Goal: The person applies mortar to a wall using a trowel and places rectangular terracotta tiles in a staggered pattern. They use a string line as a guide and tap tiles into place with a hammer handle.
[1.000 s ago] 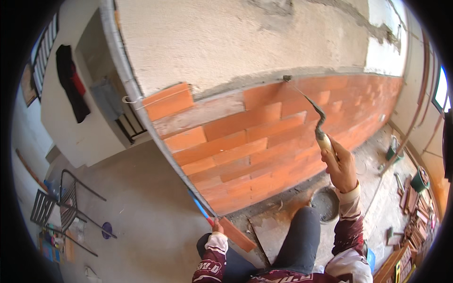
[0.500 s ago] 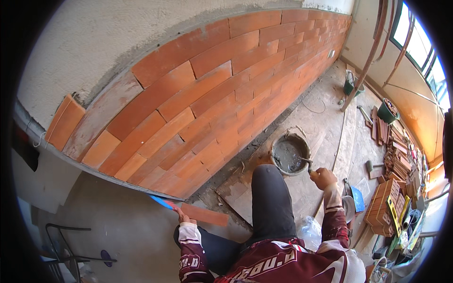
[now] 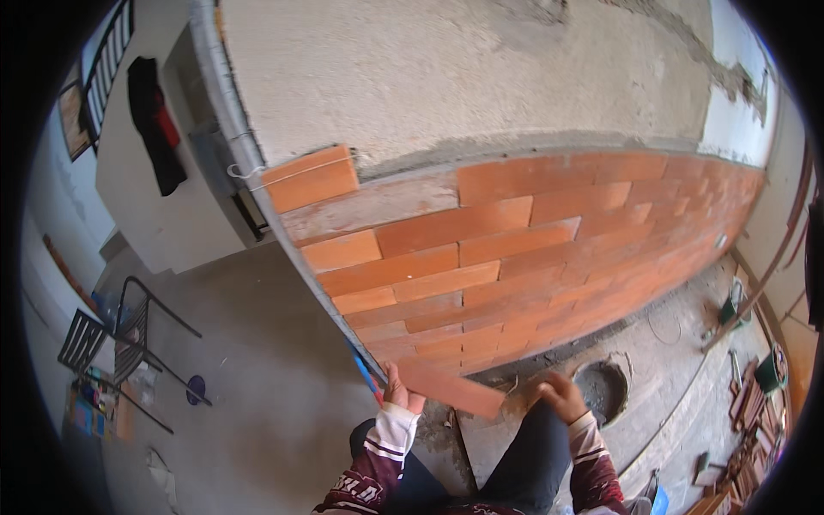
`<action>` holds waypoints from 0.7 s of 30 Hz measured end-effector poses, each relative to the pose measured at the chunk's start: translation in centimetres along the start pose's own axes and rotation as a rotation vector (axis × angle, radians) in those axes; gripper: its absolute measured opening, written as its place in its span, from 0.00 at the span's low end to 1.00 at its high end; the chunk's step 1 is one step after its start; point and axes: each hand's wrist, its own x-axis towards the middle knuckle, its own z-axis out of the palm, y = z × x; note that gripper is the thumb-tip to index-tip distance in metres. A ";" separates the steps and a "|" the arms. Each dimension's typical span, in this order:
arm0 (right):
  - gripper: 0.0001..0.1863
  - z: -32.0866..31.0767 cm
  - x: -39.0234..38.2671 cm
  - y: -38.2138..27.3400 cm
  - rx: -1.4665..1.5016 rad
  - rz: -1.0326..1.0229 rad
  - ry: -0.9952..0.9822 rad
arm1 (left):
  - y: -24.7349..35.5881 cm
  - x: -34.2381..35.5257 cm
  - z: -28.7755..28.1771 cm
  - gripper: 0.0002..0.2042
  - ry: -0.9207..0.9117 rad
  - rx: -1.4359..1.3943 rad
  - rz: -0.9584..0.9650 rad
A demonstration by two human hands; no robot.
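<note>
the person wears maroon sleeves (image 3: 594,470) with pale lettering, striped white cuffs (image 3: 394,432), dark trousers (image 3: 536,451).

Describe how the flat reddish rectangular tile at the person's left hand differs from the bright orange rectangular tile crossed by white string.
The flat reddish rectangular tile is in the left hand; the bright orange rectangular tile sits on the wall. In the picture, the held tile slants down rightward, the wall tile up. White string crosses the wall tile; none shows on the held tile. Both have straight edges.
</note>
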 end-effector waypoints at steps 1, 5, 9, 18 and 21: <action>0.27 2.4 0.4 -3.7 0.246 0.034 -0.037 | 0.7 -0.3 2.3 0.31 -0.056 -0.043 0.016; 0.26 7.2 3.6 -14.7 0.750 -0.140 0.062 | 3.7 -0.3 10.1 0.30 -0.092 -0.182 0.133; 0.26 3.5 6.6 -20.9 0.677 -0.301 0.155 | 7.2 -1.7 19.2 0.22 -0.231 0.006 0.259; 0.22 -1.9 11.9 -32.2 0.639 -0.559 0.167 | 14.1 -1.1 26.8 0.05 -0.384 0.275 0.343; 0.22 -2.7 13.2 -33.7 0.589 -0.562 0.134 | 14.7 -0.3 28.1 0.05 -0.314 0.238 0.350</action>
